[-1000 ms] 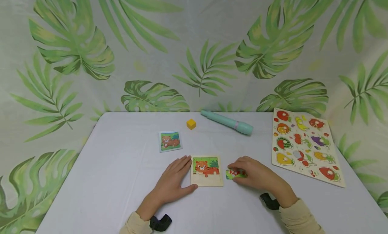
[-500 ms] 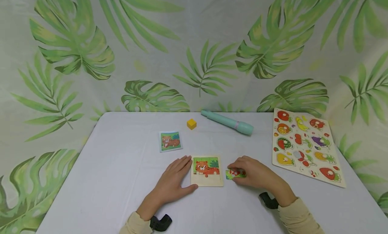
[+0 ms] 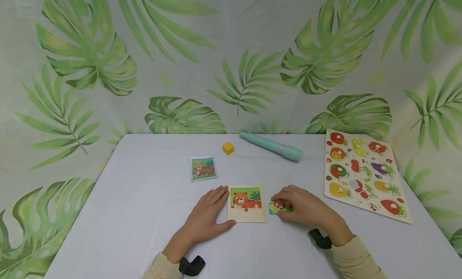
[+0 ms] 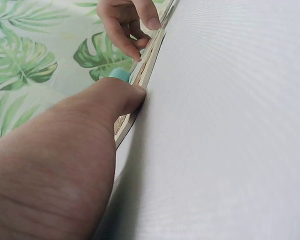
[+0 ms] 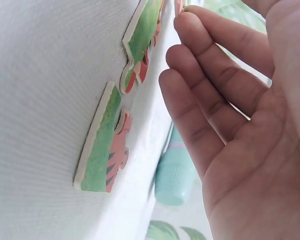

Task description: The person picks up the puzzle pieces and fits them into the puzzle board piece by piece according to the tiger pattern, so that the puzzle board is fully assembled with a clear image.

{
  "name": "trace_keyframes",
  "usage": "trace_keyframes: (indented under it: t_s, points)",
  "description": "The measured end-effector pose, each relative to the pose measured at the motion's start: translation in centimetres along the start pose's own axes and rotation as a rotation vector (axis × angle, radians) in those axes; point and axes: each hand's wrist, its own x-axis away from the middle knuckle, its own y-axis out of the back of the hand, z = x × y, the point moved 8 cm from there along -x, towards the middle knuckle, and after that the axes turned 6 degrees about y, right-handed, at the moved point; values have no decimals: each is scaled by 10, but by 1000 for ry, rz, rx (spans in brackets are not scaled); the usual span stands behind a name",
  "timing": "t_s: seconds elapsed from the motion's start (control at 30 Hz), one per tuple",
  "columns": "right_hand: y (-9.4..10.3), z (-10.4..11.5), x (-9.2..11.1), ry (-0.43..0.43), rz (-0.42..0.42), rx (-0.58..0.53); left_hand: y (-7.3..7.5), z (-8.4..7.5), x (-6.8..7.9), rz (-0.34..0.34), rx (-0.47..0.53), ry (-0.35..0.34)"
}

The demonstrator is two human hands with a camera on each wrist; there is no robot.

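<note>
A square wooden puzzle board [image 3: 247, 215] lies on the table, its tiger picture filled except for a bare strip at the bottom. My left hand [image 3: 207, 214] rests flat beside it, fingertips and thumb at its left edge; the thumb [image 4: 132, 97] also shows at the board's edge in the left wrist view. Right of the board, my right hand [image 3: 301, 204] arches over green-and-red puzzle pieces [image 3: 274, 208], fingertips and thumb close about them. Two pieces [image 5: 97, 150] lie flat in the right wrist view, below the loosely bent fingers. I cannot tell whether the fingers pinch one.
Behind the board lie a tiger picture card [image 3: 203, 169], a small yellow cube [image 3: 228, 148] and a teal tube-shaped thing [image 3: 270, 145] with a thicker end. A wooden fruit puzzle board [image 3: 366, 176] lies at the right. A leaf-patterned cloth [image 3: 252, 50] hangs behind the table.
My right wrist has shifted very slightly to the left. Otherwise both hands, the board and the pieces stay in place.
</note>
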Motion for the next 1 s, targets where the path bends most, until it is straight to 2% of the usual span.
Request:
trace_keyframes:
  t_s: [0.53, 1.0]
  points:
    - [5, 7, -5, 13, -15, -8, -1, 1, 0, -3, -17, -3]
    - [11, 18, -15, 63, -25, -21, 0, 0, 0, -15, -18, -18]
